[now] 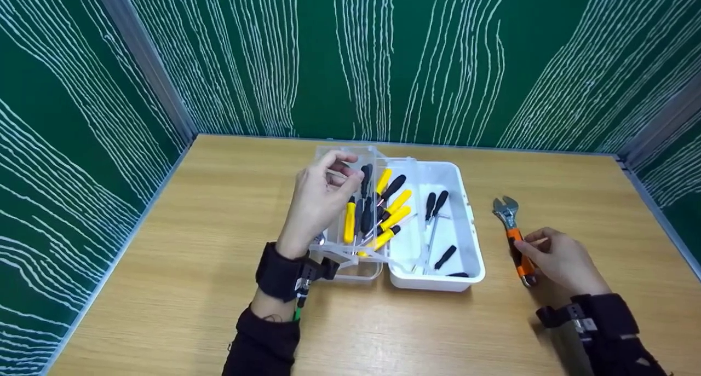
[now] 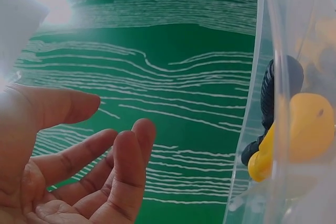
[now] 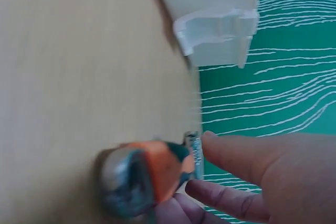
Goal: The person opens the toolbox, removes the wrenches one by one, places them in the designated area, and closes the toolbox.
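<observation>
Honestly, I can't tell if the right hand (image 1: 563,259) grips the wrench (image 1: 512,234) at its fingertips; a loose pinch could drop it; the left hand (image 1: 319,196) hangs relaxed, empty

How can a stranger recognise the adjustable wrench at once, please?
On the wooden table, find the white box. In the head view, the adjustable wrench is just right of it, at the person's right hand. The tool handles further left show yellow or black; only the wrench's handle is orange and black.
</observation>
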A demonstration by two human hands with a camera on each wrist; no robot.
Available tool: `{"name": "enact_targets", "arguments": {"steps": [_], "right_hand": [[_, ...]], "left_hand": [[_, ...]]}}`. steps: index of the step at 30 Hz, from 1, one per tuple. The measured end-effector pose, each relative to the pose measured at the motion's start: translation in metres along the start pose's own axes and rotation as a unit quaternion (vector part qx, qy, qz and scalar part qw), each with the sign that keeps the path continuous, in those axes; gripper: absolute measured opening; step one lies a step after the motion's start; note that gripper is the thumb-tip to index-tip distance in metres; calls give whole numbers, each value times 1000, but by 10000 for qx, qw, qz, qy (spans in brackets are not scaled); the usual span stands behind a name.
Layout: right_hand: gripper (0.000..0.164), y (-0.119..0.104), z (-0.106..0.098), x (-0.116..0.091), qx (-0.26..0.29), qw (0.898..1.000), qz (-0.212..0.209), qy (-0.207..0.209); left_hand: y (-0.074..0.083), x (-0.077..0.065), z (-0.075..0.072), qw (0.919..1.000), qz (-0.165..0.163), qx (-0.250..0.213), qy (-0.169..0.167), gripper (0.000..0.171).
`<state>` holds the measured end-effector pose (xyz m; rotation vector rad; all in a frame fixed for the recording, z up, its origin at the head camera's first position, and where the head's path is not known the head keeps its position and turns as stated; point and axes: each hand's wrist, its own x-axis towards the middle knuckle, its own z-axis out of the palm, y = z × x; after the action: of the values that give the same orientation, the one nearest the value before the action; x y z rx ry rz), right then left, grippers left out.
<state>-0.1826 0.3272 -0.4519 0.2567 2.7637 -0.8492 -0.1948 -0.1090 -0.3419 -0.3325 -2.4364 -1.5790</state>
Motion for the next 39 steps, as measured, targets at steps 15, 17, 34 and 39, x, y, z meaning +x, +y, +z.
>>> {"name": "enact_targets", "arguments": {"steps": [15, 17, 34, 39], "right_hand": [[57, -34, -15, -5, 276, 9972, -490, 488], [56, -39, -16, -7, 362, 9960, -607, 554], [64, -90, -25, -21, 811, 9862, -1172, 846], [60, -106, -27, -29, 969, 9802, -1461, 918]], "left_hand": [[0, 1, 0, 9998, -143, 55, -146, 23], [0, 1, 0, 9998, -148, 55, -154, 22], [1, 0, 0, 9999, 35, 56, -139, 20], [1, 1, 0, 9998, 11, 61, -171, 20]]}}
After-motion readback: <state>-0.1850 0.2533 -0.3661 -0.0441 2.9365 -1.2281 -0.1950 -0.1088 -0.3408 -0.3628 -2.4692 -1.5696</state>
